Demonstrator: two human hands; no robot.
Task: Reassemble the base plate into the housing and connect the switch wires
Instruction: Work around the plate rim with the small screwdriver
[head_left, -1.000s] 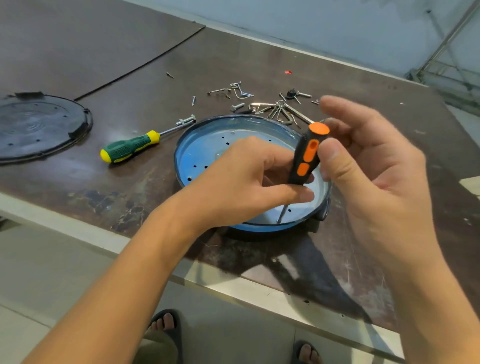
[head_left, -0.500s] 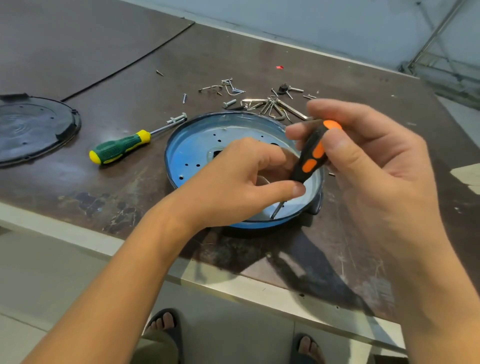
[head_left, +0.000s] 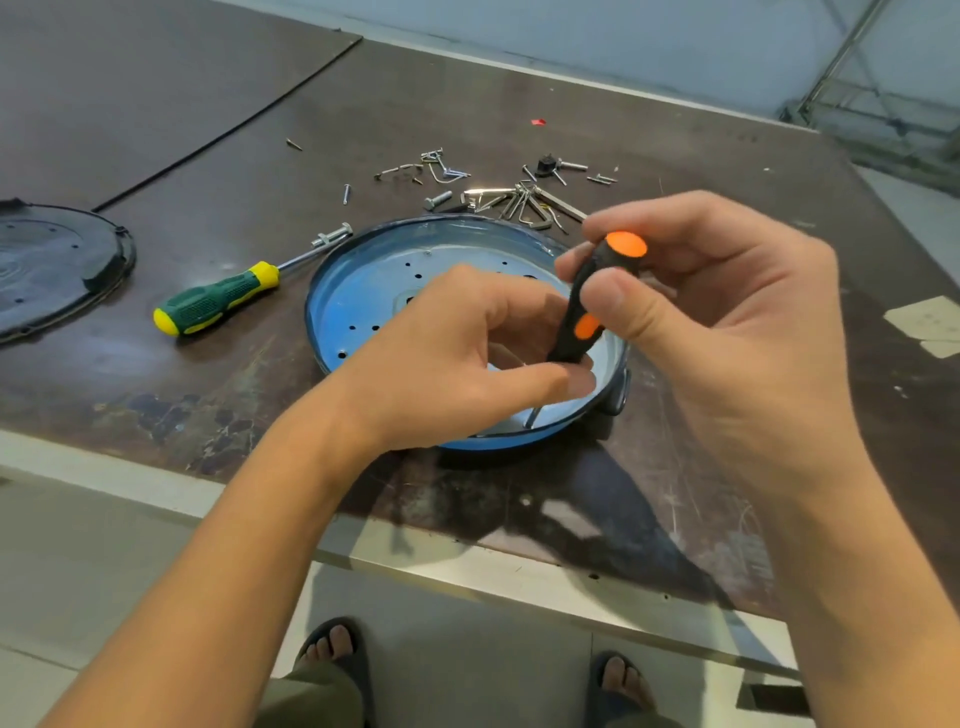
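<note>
Brown table (head_left: 208, 415), with loose screws (head_left: 519, 200) and a green screwdriver (head_left: 218, 304) lying behind. The housing (head_left: 509, 442) is resting near the front edge, the perforated base plate (head_left: 363, 301) apparently seated inside. A black screwdriver (head_left: 584, 312) is being gripped at the handle by the right hand (head_left: 737, 338), its shaft being pinched by the curled fingers of the left hand (head_left: 447, 364). The housing is judged light, stiff and slide-prone; it is best steadied at the rim.

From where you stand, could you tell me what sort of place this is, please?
Likely a repair workbench: a scuffed brown table holds loose screws and hex keys, a green-and-yellow screwdriver and an opened blue round housing.
</note>
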